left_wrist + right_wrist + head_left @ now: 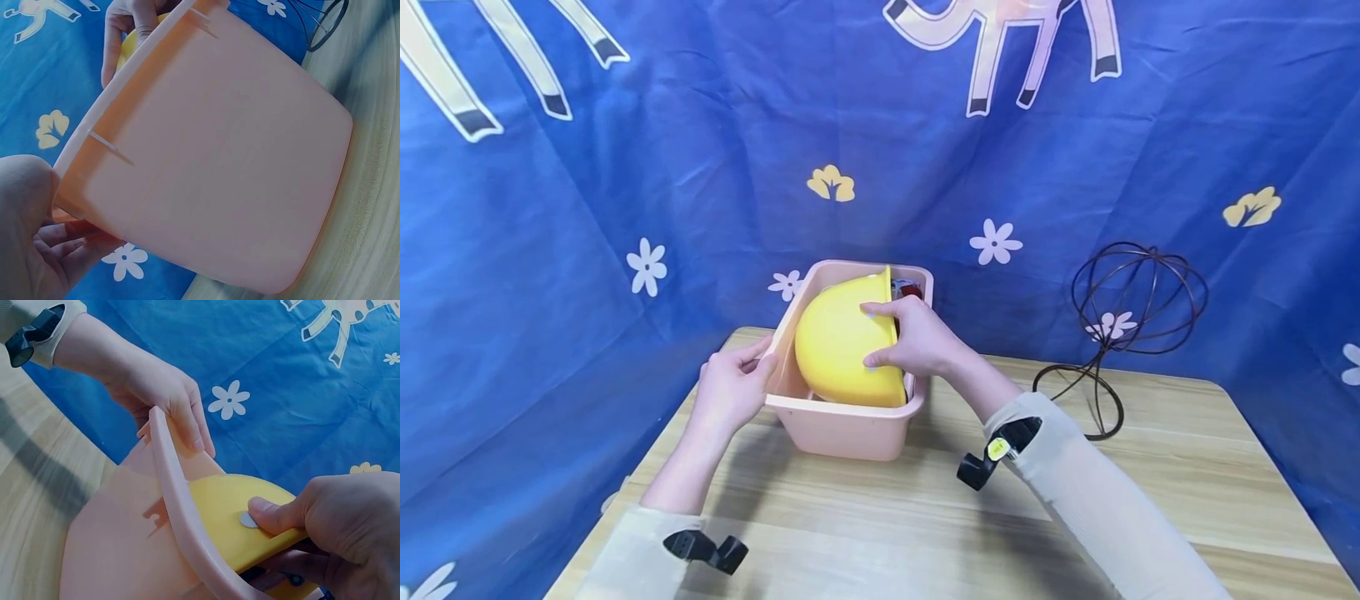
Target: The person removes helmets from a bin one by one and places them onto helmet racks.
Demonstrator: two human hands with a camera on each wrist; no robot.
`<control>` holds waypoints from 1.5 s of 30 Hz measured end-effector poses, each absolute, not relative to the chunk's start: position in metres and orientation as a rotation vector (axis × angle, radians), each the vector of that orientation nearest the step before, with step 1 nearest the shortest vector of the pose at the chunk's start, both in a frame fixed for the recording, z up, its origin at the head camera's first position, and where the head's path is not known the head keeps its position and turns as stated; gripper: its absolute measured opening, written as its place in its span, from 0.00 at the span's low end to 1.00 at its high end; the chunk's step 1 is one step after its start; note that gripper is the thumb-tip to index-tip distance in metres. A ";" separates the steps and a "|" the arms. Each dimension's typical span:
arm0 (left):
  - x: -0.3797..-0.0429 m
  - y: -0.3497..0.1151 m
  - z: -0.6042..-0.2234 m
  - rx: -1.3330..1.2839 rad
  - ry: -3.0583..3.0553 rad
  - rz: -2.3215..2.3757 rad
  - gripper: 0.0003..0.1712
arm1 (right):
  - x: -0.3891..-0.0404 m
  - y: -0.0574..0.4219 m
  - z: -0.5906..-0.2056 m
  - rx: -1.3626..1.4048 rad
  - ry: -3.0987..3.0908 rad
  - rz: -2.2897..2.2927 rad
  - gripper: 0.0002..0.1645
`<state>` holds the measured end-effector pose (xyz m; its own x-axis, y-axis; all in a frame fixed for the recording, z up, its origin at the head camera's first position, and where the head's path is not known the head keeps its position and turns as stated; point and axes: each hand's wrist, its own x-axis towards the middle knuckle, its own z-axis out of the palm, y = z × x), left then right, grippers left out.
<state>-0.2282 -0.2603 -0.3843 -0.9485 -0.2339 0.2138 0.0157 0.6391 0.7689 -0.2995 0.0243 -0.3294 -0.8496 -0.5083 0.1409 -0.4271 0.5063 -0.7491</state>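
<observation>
A pink plastic bin (842, 433) stands on the table near the blue cloth. Inside it a deep yellow bowl (842, 346) lies on its side, its rim toward the right wall. My left hand (733, 383) pinches the bin's left rim, thumb on one side and fingers on the other, as the left wrist view shows. With my right hand (921, 337) I grip the bowl at its rim. The thumb (278, 515) presses on the yellow outer surface, while other fingers go under the rim, partly hidden. Small dark and red things (910, 290) show between the bowl and the bin's far right corner.
A dark wire stand (1101, 354) with a balloon-shaped top and ring foot is on the table, right of the bin. Blue patterned cloth (715, 208) hangs behind and at both sides. The wood-grain table (880, 533) extends toward me.
</observation>
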 end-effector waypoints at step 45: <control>-0.228 -0.258 -0.385 0.166 -2.585 -1.117 0.26 | -0.284 0.092 -0.284 -0.984 2.142 -2.233 0.45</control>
<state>-0.2277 -0.2577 -0.3853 -0.9422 -0.2301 0.2435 0.0197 0.6874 0.7260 -0.2838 0.0924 -0.2840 -0.8112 -0.3264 0.4852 -0.4713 -0.1263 -0.8729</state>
